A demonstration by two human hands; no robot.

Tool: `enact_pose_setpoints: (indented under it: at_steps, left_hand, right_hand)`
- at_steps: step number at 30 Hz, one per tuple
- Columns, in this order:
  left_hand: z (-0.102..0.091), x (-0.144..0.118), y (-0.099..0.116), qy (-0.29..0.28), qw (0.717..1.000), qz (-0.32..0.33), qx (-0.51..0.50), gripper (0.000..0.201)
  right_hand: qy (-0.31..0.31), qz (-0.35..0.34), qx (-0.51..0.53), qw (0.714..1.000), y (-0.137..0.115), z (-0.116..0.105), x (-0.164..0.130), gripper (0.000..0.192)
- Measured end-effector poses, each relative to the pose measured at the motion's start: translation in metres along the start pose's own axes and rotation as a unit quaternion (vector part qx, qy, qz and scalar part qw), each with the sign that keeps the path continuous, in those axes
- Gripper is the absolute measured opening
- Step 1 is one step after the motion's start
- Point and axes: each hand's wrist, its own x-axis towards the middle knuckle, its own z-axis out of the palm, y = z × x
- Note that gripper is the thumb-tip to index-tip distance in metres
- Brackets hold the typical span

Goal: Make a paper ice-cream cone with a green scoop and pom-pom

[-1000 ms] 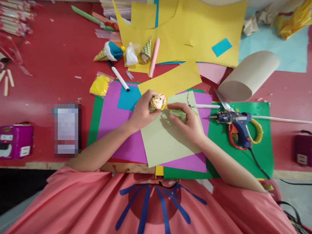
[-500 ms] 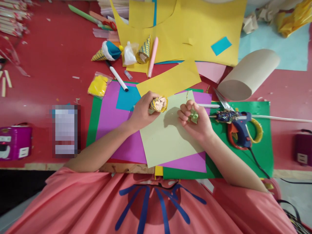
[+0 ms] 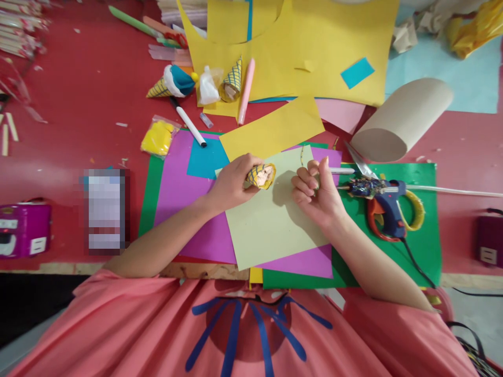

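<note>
My left hand is closed around a small paper cone, yellow with blue criss-cross lines. The cone lies tilted with its open end facing right, and crumpled pale paper fills it. To the right, my right hand is palm up with its fingers curled in and the thumb raised. A light green curled piece is in that hand, now mostly hidden by the fingers. Both hands are above a pale green sheet, which lies on purple paper.
At right a blue glue gun rests on a green sheet, near yellow tape, scissors and a cardboard tube. Beyond lie a marker, a finished cone, another cone and yellow sheets. A phone lies left.
The cone in my left hand has shifted slightly right and down. My right fingers have curled over the light green piece, which showed in the palm before, and the thumb has lifted.
</note>
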Motion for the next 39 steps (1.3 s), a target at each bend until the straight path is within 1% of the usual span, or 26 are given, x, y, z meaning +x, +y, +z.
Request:
enact_pose_setpoints:
  at_steps: [3, 5, 8, 11, 16, 20, 27, 30, 32, 35, 38, 39]
  left_hand:
    - [-0.0002, 0.0004, -0.0001, 0.004, 1.0, 0.004, -0.002, 0.039]
    - [-0.0002, 0.0007, -0.0001, 0.011, 1.0, 0.01, -0.001, 0.039]
    - [-0.0003, 0.0009, 0.0004, 0.006, 1.0, -0.003, 0.001, 0.04]
    - [-0.001, 0.0013, 0.0012, -0.006, 1.0, -0.016, 0.009, 0.04]
    - [-0.0018, 0.0019, 0.0019, 0.01, 1.0, 0.011, 0.002, 0.037]
    - [-0.0013, 0.0015, 0.0023, 0.004, 1.0, 0.003, -0.002, 0.035]
    - [-0.0017, 0.0015, 0.0022, 0.003, 1.0, 0.003, 0.011, 0.036]
    - [-0.0022, 0.0015, 0.0026, -0.003, 1.0, -0.003, 0.009, 0.036]
    - [-0.0025, 0.0012, 0.0031, -0.006, 1.0, -0.006, 0.012, 0.037]
    - [-0.0026, 0.001, 0.0038, -0.015, 1.0, -0.02, 0.015, 0.037]
    - [-0.0024, 0.0011, 0.0043, -0.03, 0.999, -0.04, 0.013, 0.035]
    - [-0.0023, 0.0012, 0.0043, -0.03, 0.999, -0.041, 0.011, 0.034]
  right_hand:
    - [-0.014, 0.011, -0.013, 1.0, -0.0001, -0.0018, -0.0002, 0.038]
    - [-0.026, 0.014, -0.041, 0.999, 0.0001, -0.0024, -0.0004, 0.033]
    - [-0.018, 0.014, -0.077, 0.997, 0.001, -0.0021, -0.0007, 0.035]
    - [-0.007, 0.033, -0.048, 0.998, 0.0016, -0.0011, -0.001, 0.041]
    - [-0.019, 0.047, -0.012, 0.999, 0.0006, -0.0007, -0.0019, 0.043]
    - [-0.005, 0.057, 0.005, 0.998, -0.0004, 0.0003, -0.0025, 0.044]
    - [0.036, 0.058, 0.032, 0.997, 0.0009, 0.0025, 0.0002, 0.037]
    - [0.044, 0.062, 0.027, 0.997, 0.0003, 0.0011, 0.0007, 0.033]
    - [0.041, 0.066, 0.027, 0.997, -0.0003, -0.0011, 0.0002, 0.031]
    - [0.021, 0.073, 0.018, 0.997, -0.0006, -0.0049, -0.0009, 0.025]
    - [0.009, 0.062, 0.0, 0.998, 0.0, -0.0059, -0.0015, 0.024]
    - [0.009, 0.058, 0.001, 0.998, 0.0003, -0.0053, -0.0016, 0.021]
